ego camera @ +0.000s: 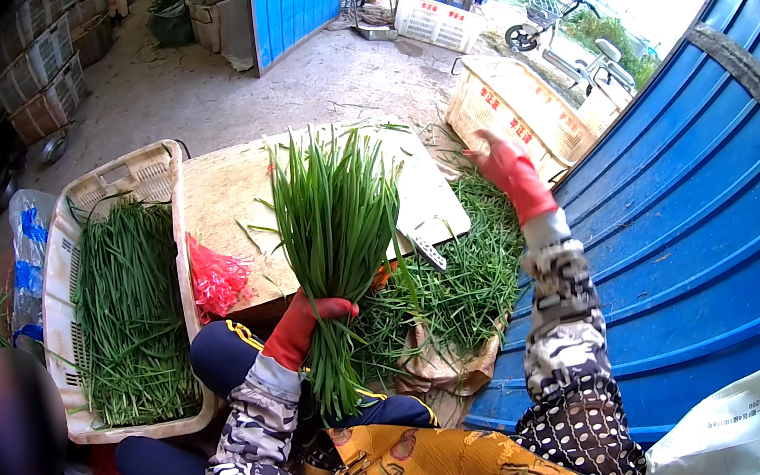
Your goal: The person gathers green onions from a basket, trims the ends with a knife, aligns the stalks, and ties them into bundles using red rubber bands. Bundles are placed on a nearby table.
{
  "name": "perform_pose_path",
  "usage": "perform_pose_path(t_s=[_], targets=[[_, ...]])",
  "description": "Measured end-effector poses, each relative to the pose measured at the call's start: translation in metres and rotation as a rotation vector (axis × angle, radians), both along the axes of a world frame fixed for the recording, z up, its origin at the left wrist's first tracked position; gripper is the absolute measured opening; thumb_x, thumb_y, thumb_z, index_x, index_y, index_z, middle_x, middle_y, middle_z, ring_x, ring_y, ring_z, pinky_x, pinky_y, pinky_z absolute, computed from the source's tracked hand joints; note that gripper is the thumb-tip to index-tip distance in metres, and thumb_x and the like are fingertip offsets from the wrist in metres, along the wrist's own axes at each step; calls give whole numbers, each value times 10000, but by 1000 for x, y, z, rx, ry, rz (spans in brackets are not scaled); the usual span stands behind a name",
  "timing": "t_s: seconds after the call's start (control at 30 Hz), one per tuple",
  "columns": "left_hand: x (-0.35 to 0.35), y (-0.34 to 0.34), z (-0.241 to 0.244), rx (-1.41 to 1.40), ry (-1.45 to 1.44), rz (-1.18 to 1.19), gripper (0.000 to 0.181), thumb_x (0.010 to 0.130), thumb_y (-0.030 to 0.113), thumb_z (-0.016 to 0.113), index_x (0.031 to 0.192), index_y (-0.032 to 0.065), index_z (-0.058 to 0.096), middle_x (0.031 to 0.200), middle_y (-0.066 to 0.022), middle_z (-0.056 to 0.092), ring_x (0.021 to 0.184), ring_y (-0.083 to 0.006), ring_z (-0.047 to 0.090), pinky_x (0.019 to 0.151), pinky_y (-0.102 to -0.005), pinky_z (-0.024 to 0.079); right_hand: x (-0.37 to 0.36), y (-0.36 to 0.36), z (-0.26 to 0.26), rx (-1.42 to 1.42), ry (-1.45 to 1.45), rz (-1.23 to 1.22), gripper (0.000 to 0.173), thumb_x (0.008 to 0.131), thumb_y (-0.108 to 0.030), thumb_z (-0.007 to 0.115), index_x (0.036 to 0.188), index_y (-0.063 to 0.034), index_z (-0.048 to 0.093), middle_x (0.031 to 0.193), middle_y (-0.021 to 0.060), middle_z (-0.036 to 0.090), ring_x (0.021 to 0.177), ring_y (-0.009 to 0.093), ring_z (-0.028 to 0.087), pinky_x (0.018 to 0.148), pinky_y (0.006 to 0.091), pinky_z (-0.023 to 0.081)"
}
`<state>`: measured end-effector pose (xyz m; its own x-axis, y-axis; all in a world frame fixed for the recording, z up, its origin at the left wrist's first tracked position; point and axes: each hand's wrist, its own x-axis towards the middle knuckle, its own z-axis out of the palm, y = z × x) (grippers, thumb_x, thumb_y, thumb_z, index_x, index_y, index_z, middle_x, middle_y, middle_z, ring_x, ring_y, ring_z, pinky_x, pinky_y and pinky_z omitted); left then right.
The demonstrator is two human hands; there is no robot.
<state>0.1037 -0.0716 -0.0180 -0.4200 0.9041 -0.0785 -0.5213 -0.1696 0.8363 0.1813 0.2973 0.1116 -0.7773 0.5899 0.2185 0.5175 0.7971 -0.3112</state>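
My left hand [308, 324], in a red rubber glove, grips a thick bunch of long green leaves that look like garlic chives [338, 221]. The leaves fan up over a pale worktop board [227, 186]. My right hand [500, 162], also red-gloved, is raised on the right with fingers apart and nothing in it. Below it spreads a heap of loose green trimmings [466, 276], partly on a brown sack [434, 365]. A knife with a perforated handle [427, 253] lies at the board's right edge, part of it behind the leaves. Red plastic strips [218, 275] lie at the board's left.
Left of the board stands a white plastic crate [178, 193] full of chives. A blurred person [18, 434] is at the far left. Another crate [515, 109] is at the back right, beside a blue corrugated metal panel [686, 238]. Stacked crates [36, 74] stand at the back left.
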Motion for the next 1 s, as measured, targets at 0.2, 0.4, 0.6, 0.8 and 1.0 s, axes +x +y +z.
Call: perform_pose_path(t_s=[0.2, 0.4, 0.6, 0.8, 1.0], targets=[[4, -5, 5, -77, -14, 23, 453, 721, 150, 696, 1137, 1, 598, 858, -76, 654, 749, -148, 622, 673, -258, 496, 1, -134, -26, -407, 33, 367, 805, 825, -356, 745, 1457, -67, 340, 986, 131, 682, 870, 262, 673, 775, 369, 533], [5, -3, 8, -80, -29, 64, 472, 720, 146, 709, 1156, 5, 594, 900, -66, 657, 772, -153, 635, 696, -261, 508, -26, -139, -58, 69, 155, 205, 305, 831, -273, 654, 1082, -100, 653, 785, 108, 685, 740, 302, 666, 666, 408, 517], [5, -1, 5, -79, -60, 60, 465, 728, 136, 713, 1157, 4, 590, 929, -69, 663, 768, -155, 646, 684, -253, 520, -40, -128, -55, 198, -10, 175, 185, 832, -283, 583, 878, -118, 652, 791, 125, 688, 753, 351, 670, 674, 469, 520], [2, -1, 1, -85, -104, 69, 408, 737, 132, 709, 1113, 6, 609, 863, -69, 670, 739, -152, 646, 657, -254, 525, -48, -115, -48, 329, 17, 223, 182, 822, -297, 600, 768, -131, 648, 753, 117, 672, 697, 329, 660, 626, 443, 512], [-1, -1, 0, -113, -113, 74, 356, 742, 138, 697, 1064, 8, 624, 824, -76, 669, 703, -149, 638, 634, -251, 520, -60, -94, -47, 501, 75, 210, 167, 791, -248, 598, 676, -134, 637, 660, 126, 646, 622, 336, 650, 569, 445, 506]])
